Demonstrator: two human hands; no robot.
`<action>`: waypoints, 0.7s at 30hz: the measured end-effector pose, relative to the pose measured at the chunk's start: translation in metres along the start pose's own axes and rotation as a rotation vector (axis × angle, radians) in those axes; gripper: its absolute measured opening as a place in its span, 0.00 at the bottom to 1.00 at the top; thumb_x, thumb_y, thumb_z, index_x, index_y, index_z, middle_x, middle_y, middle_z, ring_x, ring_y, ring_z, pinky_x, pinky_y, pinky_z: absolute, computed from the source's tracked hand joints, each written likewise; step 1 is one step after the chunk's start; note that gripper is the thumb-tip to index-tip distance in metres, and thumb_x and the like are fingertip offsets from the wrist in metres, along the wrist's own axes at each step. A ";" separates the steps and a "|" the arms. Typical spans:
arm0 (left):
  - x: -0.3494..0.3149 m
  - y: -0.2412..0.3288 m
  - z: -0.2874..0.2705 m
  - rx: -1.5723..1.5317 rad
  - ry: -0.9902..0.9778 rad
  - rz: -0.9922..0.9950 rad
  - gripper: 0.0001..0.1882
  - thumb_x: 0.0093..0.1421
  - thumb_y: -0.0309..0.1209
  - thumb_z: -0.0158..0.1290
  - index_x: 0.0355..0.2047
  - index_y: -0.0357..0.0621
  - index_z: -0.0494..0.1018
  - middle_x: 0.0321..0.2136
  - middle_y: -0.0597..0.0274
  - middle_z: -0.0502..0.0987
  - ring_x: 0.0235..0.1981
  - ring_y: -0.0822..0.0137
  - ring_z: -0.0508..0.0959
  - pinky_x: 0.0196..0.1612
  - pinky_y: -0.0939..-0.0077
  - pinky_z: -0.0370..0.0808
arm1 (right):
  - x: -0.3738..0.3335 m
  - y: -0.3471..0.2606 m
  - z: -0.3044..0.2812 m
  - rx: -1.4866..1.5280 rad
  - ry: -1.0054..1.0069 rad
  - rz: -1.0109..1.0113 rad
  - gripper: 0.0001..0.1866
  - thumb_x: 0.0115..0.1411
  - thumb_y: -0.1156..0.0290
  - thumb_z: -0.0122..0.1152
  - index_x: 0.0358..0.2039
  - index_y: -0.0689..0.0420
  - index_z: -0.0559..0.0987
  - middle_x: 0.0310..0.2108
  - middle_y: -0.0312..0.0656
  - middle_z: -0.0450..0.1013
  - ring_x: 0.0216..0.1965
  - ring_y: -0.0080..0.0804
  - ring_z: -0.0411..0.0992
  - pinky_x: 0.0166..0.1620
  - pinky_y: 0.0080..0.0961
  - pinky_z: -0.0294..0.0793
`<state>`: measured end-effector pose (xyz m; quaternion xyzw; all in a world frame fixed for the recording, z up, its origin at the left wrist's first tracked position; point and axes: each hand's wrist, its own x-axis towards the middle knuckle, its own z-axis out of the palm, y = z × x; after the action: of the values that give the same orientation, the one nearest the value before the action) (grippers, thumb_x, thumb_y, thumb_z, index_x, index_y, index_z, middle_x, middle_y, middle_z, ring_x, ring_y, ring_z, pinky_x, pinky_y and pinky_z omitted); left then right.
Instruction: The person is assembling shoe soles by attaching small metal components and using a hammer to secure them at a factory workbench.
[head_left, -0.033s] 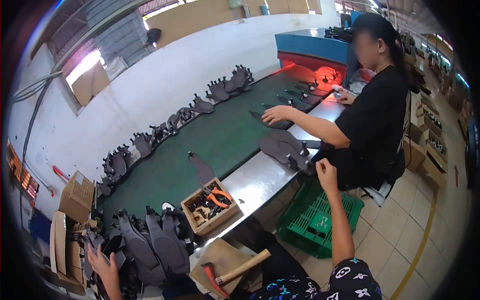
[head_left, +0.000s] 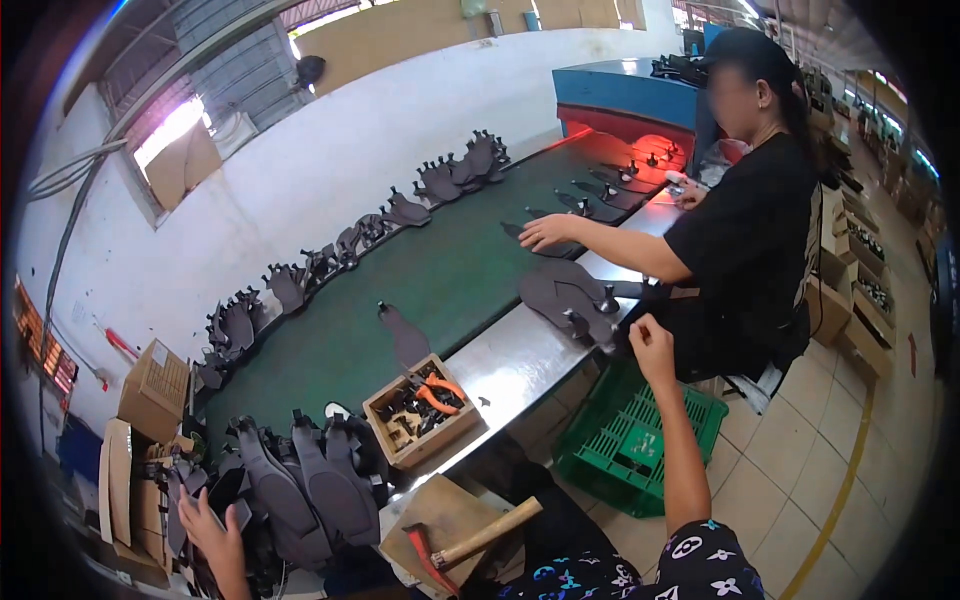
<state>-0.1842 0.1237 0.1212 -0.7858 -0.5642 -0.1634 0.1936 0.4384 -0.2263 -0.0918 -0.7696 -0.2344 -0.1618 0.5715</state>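
Over at the right, my right hand [head_left: 652, 345] is raised with its fingers curled in; whether anything sits between them is hidden. Just left of it, a pile of dark grey shoe soles [head_left: 550, 285] with small black heels lies on the metal table edge [head_left: 505, 370]. My left hand [head_left: 213, 535], low at the left, has its fingers spread beside a stack of upright dark grey soles [head_left: 275, 490]. It may brush the dark parts behind it, but no grip shows. One single sole [head_left: 405, 335] lies on the green belt [head_left: 340, 335].
A wooden box [head_left: 425, 455] holds small black parts and orange-handled pliers [head_left: 440, 392]. Below it a hammer [head_left: 490, 530] rests on a board [head_left: 440, 500]. A green crate [head_left: 640, 440] stands on the floor. A co-worker [head_left: 750, 200] reaches over the belt. Soles line its far side.
A heeled sole on the pile beside my right hand has shifted slightly and looks blurred. The co-worker's reaching hand has moved a little left. My hands have barely moved.
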 end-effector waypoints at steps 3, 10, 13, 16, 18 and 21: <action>-0.019 0.031 -0.013 -0.193 0.047 0.182 0.27 0.60 0.33 0.57 0.59 0.39 0.68 0.69 0.49 0.55 0.69 0.43 0.54 0.68 0.52 0.53 | 0.011 -0.016 0.008 -0.086 -0.149 -0.006 0.23 0.59 0.63 0.67 0.51 0.60 0.73 0.39 0.52 0.74 0.34 0.41 0.75 0.29 0.29 0.76; -0.064 0.092 -0.027 -0.491 -0.043 0.267 0.28 0.57 0.35 0.60 0.57 0.37 0.70 0.69 0.47 0.57 0.68 0.44 0.55 0.68 0.54 0.52 | -0.008 -0.013 0.070 0.169 -0.431 0.638 0.23 0.57 0.66 0.67 0.47 0.70 0.72 0.21 0.43 0.70 0.11 0.28 0.65 0.13 0.27 0.62; -0.082 0.100 -0.035 -0.542 -0.070 0.239 0.28 0.57 0.34 0.60 0.57 0.38 0.70 0.69 0.48 0.56 0.69 0.45 0.54 0.69 0.53 0.52 | 0.017 -0.031 0.066 -0.219 -0.042 -0.088 0.25 0.54 0.61 0.65 0.43 0.72 0.77 0.31 0.59 0.78 0.32 0.49 0.80 0.36 0.38 0.78; -0.097 0.099 -0.047 -0.542 -0.019 0.214 0.27 0.56 0.30 0.61 0.56 0.38 0.71 0.70 0.47 0.53 0.70 0.44 0.52 0.69 0.53 0.50 | 0.046 -0.120 0.057 -0.018 0.034 -0.198 0.18 0.55 0.65 0.64 0.40 0.67 0.80 0.29 0.55 0.79 0.31 0.47 0.79 0.38 0.38 0.76; -0.103 0.103 -0.053 -0.549 0.003 0.216 0.31 0.55 0.30 0.62 0.59 0.40 0.69 0.70 0.46 0.54 0.70 0.45 0.52 0.69 0.53 0.50 | 0.040 -0.206 0.050 0.178 -0.171 -0.011 0.13 0.59 0.67 0.63 0.39 0.64 0.80 0.23 0.42 0.76 0.25 0.28 0.75 0.29 0.26 0.74; -0.109 0.139 -0.060 -0.805 0.046 0.353 0.41 0.54 0.35 0.63 0.64 0.29 0.58 0.70 0.40 0.51 0.70 0.40 0.50 0.70 0.52 0.47 | -0.023 -0.309 0.045 0.537 -0.650 0.065 0.12 0.65 0.67 0.60 0.43 0.61 0.77 0.27 0.38 0.74 0.27 0.24 0.75 0.25 0.21 0.73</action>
<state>-0.0884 -0.0355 0.1044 -0.8792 -0.3083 -0.3518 -0.0906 0.2495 -0.1141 0.1309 -0.6115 -0.4119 0.1742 0.6527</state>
